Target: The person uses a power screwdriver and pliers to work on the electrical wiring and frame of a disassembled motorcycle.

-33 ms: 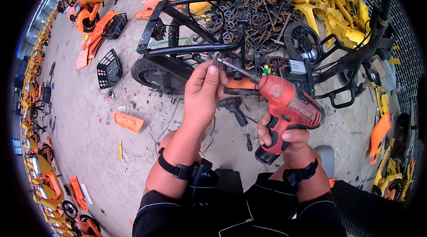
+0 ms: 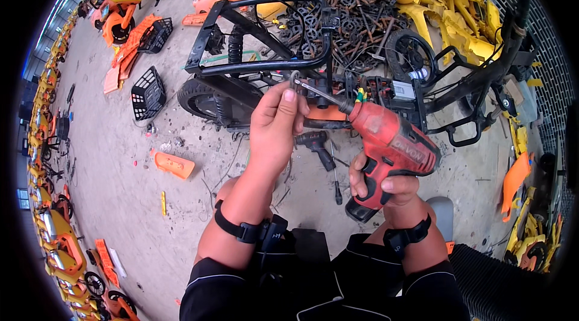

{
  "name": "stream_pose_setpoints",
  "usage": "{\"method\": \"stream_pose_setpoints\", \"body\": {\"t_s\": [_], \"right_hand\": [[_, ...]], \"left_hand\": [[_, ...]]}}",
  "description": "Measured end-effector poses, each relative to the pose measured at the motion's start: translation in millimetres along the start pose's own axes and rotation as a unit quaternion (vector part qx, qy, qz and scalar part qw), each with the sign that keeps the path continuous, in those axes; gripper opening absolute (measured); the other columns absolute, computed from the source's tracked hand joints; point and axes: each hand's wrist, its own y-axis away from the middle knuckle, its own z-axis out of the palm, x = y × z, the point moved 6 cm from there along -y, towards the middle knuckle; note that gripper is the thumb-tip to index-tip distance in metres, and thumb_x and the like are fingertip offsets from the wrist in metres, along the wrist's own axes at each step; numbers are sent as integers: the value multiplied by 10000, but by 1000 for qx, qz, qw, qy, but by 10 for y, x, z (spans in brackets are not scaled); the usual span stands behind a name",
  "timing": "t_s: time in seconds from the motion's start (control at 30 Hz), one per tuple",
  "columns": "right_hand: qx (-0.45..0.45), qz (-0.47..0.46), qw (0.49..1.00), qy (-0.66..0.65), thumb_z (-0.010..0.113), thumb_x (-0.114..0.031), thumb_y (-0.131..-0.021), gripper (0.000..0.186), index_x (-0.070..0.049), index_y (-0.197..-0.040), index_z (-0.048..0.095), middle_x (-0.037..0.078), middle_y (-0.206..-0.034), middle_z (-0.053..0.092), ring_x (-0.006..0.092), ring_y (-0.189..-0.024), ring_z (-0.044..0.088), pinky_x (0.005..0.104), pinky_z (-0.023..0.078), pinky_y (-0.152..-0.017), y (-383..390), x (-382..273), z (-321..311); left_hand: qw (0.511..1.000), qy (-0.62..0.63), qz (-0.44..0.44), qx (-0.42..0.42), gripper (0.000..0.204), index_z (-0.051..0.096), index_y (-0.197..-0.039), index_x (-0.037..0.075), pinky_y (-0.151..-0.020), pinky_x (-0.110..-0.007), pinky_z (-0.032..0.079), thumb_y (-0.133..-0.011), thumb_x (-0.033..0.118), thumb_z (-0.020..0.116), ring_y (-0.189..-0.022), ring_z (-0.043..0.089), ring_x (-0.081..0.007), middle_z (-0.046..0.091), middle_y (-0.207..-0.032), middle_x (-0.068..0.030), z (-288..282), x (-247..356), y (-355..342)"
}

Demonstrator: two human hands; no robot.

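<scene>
My right hand [image 2: 389, 183] grips a red and black cordless driver [image 2: 386, 134], its long bit [image 2: 319, 93] angled up to the left. My left hand [image 2: 277, 116] pinches a small metal piece [image 2: 295, 78] at the bit's tip. Just beyond both hands lies a stripped black scooter frame [image 2: 259, 69] with a shock absorber, rear wheel and exposed wiring. Below it on the concrete floor are a second black drill [image 2: 319, 151] and a screwdriver [image 2: 338, 191].
Behind the frame are heaped rusty metal parts [image 2: 344, 19] and yellow panels [image 2: 458, 13]. Black baskets [image 2: 149, 95], orange pieces [image 2: 172, 164] and loose debris lie leftward. Rows of scooters [image 2: 60, 236] line the far left; more panels [image 2: 515, 182] lie at right.
</scene>
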Motion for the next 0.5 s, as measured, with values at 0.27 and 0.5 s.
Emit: {"method": "stream_pose_setpoints", "body": {"t_s": [0.27,0.5], "right_hand": [[3,-28,997,77,761,-215,-677,678,143,-1206,532,263,-1001,661,252,-732,685,393,576,-731,-21,-17,29],[26,-7,991,129,763,-218,-684,639,88,-1206,557,239,-1014,664,241,-783,674,393,547,-767,28,-72,87]], "left_hand": [[1000,21,-21,3,280,624,-1208,-4,-584,-195,368,-1043,208,547,-649,463,-66,601,-825,-5,27,-17,4],[997,58,-43,2,293,623,-1204,-15,-582,-199,360,-1027,214,578,-650,462,-77,607,-824,-16,18,-38,-12]]}}
